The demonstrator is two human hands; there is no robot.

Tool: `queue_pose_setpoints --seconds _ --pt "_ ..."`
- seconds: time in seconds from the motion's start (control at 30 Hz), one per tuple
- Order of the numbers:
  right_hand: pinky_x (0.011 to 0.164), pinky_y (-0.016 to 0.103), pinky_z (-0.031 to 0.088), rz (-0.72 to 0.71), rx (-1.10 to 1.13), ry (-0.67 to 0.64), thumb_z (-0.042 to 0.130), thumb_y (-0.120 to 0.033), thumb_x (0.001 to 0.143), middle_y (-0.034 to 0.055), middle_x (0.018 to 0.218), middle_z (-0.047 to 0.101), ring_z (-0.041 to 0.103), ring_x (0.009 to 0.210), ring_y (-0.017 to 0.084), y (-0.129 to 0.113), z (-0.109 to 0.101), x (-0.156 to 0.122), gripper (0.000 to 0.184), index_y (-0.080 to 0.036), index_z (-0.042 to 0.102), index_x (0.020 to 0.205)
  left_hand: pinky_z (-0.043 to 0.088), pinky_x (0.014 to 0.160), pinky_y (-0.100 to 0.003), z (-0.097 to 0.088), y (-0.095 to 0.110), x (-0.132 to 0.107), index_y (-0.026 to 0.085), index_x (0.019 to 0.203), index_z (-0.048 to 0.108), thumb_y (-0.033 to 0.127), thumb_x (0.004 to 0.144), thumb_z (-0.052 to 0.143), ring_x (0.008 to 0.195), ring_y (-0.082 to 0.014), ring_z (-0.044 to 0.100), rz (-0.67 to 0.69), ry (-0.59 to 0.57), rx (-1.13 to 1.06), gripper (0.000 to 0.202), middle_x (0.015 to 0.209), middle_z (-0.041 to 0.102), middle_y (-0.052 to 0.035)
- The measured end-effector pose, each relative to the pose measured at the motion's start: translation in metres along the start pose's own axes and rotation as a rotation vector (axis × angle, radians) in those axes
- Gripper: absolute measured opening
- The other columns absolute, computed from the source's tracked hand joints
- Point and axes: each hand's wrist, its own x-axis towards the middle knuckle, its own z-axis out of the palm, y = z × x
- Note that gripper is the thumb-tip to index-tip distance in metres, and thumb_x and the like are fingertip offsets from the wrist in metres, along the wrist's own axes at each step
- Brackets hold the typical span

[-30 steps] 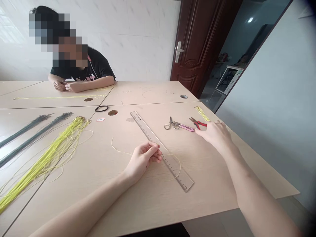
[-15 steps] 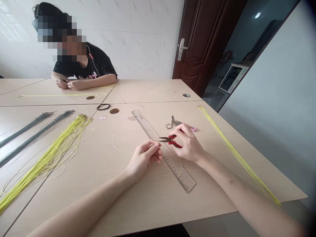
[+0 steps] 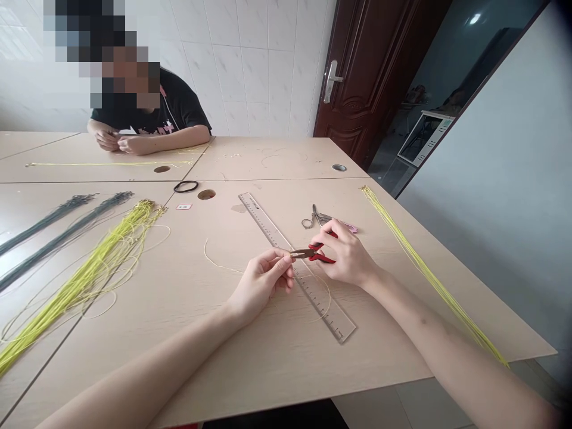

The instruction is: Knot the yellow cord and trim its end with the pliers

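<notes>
My left hand is closed in a pinch on a thin pale yellow cord, whose loose end curls out to the left over the table. Red-handled pliers are in my right hand, their jaws at my left fingertips. A small gold-coloured bit shows at the jaw tips, too small to name. Under both hands lies a clear plastic ruler, slanting across the table. Another stretch of cord loops over the ruler below the pliers. Just beyond my right hand lie small scissors and a pink-handled tool.
Bundles of yellow cords and dark grey cords lie at left. Another yellow bundle runs along the right edge. A black band lies near a table hole. Across the table sits a person, hands together.
The plier jaws have shifted slightly and now sit close against my left fingertips. The camera view has tilted a little; both hands keep their holds.
</notes>
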Motion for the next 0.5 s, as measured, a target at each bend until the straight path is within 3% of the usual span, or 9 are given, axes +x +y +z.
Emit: queue_pose_setpoints --seconds 0.5 --pt "0.071 0.033 0.045 0.001 -0.009 -0.014 0.054 -0.03 0.086 0.0028 0.091 0.054 0.052 0.076 0.014 0.0055 0.0015 0.0002 0.015 -0.016 0.058 0.087 0.042 0.05 -0.018 0.0005 0.0001 0.0001 0.014 0.071 0.056 0.034 0.08 0.061 0.055 -0.0071 0.048 0.004 0.023 0.099 0.022 0.064 0.052 0.0021"
